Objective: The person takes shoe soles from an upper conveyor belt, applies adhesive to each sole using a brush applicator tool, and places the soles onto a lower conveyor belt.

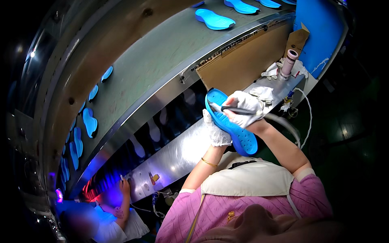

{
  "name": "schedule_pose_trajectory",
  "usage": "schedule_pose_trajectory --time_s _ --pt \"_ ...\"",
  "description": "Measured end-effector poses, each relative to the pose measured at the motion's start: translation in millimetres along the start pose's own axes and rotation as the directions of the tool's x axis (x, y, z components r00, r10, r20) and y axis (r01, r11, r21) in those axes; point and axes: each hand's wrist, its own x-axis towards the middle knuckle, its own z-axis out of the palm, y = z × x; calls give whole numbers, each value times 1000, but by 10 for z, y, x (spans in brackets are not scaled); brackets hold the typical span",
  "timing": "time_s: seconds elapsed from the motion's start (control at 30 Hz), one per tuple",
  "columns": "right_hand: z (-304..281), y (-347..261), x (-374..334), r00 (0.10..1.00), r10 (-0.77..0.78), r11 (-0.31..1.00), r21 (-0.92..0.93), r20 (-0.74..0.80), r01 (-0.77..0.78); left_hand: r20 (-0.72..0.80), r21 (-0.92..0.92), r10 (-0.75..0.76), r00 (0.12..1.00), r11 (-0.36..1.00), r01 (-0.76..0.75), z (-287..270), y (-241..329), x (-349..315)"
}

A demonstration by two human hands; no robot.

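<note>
Both my hands wear white gloves (222, 139): the left hand (217, 133) is clamped around the left side of the blue sole (231, 124), and the right hand (249, 103) has its fingers closed on a slim dark tool (237, 109). I hold the sole tilted before me, between the metal ledge (178, 150) and my apron (247, 182), its face with small holes turned up. The tool's pale tip is at the rim, near the far end; whether it truly touches, I cannot tell.

In my judgement, the main danger is that this tip slips. It could mark the outer wall, or run toward my left fingers, which lie on the same side. Glove fabric may slide on smooth material, and I see no support under the sole's near end, so hard pressure could turn it in my grip. Also, the pale hose (285, 123) passes near my right forearm (281, 146) and might catch it.
</note>
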Motion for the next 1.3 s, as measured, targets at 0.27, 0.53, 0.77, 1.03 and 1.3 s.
schedule_pose_trajectory --time_s 0.27,0.53,0.77,1.03,1.3 --pt "-3 57 -140 992 -36 999 8 124 36 -84 -35 -92 992 995 89 80 79 71" --pt "45 16 -323 967 118 993 1 227 -122 72 -43 -230 970 971 234 -126 312 108" --pt "-271 249 -537 947 314 930 178 71 -322 119 202 -281 952 946 254 -58 162 -255" --pt "-359 38 -480 933 313 879 319 177 -355 -9 241 -269 963 934 263 162 231 -102" --pt "-296 -260 -409 857 448 793 330 253 -512 315 -150 -59 947 982 111 266 288 168"
